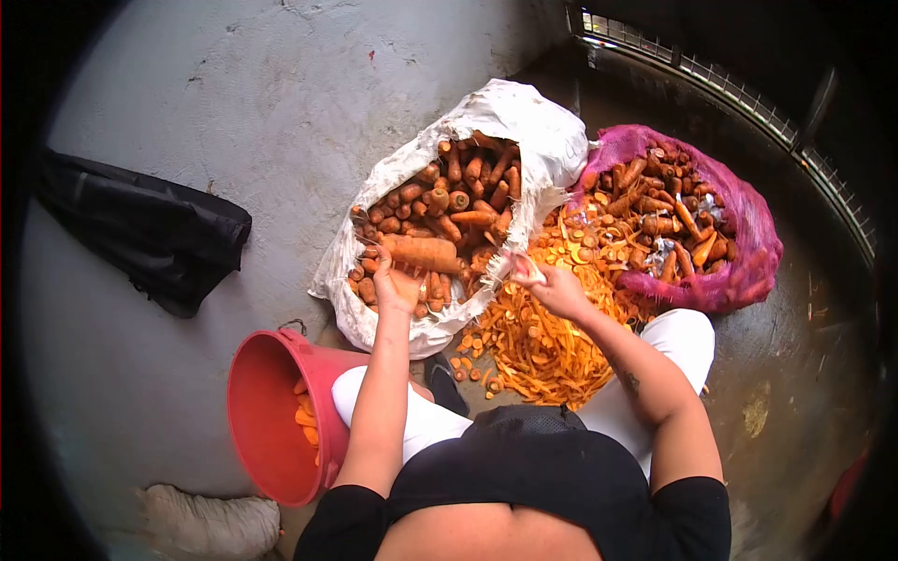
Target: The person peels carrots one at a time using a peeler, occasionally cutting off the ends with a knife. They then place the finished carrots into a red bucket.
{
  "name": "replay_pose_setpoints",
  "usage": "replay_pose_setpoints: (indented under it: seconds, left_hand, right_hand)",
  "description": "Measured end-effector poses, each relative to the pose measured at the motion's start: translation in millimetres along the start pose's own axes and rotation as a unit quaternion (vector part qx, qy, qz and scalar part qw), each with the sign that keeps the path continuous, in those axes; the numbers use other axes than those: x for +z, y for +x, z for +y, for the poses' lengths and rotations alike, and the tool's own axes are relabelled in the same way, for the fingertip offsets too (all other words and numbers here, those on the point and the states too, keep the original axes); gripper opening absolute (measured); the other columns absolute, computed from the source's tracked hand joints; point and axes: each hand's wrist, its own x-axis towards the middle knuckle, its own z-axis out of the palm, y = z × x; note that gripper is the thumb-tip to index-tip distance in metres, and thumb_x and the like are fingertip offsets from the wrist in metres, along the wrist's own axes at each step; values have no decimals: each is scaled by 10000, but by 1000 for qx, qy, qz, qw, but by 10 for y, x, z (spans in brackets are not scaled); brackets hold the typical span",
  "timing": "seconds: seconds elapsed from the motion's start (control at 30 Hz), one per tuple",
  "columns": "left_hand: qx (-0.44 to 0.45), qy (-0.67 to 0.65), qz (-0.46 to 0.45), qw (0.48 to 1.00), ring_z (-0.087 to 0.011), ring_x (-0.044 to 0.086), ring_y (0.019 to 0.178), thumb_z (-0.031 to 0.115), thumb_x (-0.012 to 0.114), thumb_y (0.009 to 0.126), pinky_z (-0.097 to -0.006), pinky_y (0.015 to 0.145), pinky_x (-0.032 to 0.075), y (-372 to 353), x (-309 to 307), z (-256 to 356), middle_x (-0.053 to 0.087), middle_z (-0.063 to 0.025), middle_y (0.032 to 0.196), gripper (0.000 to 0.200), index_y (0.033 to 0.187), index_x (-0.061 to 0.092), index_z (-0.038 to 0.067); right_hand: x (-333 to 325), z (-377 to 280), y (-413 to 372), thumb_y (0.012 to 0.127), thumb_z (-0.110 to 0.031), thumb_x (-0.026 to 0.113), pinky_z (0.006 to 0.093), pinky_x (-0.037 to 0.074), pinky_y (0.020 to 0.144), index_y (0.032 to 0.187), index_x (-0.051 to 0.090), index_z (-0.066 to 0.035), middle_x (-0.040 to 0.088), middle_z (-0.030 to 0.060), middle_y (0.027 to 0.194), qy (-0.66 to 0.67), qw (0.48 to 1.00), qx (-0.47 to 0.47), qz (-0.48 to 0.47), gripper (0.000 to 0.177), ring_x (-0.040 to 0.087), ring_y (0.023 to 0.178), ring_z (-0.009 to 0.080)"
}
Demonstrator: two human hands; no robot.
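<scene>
My left hand (pixel 400 286) is closed around a large unpeeled carrot (pixel 421 252), held sideways over the white sack (pixel 383 178). That sack gapes open and is full of whole carrots (pixel 456 178). My right hand (pixel 558 292) is closed, a short way right of the carrot's tip. A small pale, pinkish thing shows at its fingers, too blurred to name. Below the right hand spreads a heap of orange carrot peelings (pixel 552 346), with cut carrot ends among them.
A pink mesh sack (pixel 753 234) of carrots stands at the right. By my left leg a red bucket (pixel 281 351) lies tilted, with peeled carrots (pixel 306 416) inside. Black cloth or plastic (pixel 150 224) is at the left; a pale sack (pixel 210 524) sits lower left.
</scene>
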Motion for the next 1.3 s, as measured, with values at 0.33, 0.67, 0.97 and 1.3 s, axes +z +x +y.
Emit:
replay_pose_setpoints:
  seconds: [0.33,0.67,0.97,1.3]
  left_hand:
    - [-274,134,-88,948,-189,635,864,215,734,779,-338,764,537,-909,116,-1140,640,-77,963,366,1073,581,60]
    - [144,733,-192,636,-299,661,826,259,752,613,-392,745,507,-726,613,-526,682,-140,873,444,985,620,56]
    - [149,804,-152,555,-357,652,837,292,732,621,-444,731,505,-891,901,-570,682,-158,839,397,938,620,81]
    - [191,822,-170,510,-368,645,830,267,718,632,-459,726,505,-814,944,-551,671,-177,818,345,871,585,57]
  right_hand:
    - [-158,160,-63,922,-338,548,264,389,517,970,665,-52,534,-12,641,215,976,35,15,313,476,556,83]
    - [-223,206,-373,889,-312,557,323,496,674,1046,676,-134,681,77,817,117,991,-46,51,265,643,734,171]
    - [-3,81,-543,863,-402,544,432,486,626,1086,649,-223,656,162,793,63,993,-87,39,304,631,728,361]
    - [2,34,-554,832,-371,535,453,485,628,1069,656,-227,649,171,778,52,996,-58,53,303,625,720,374]
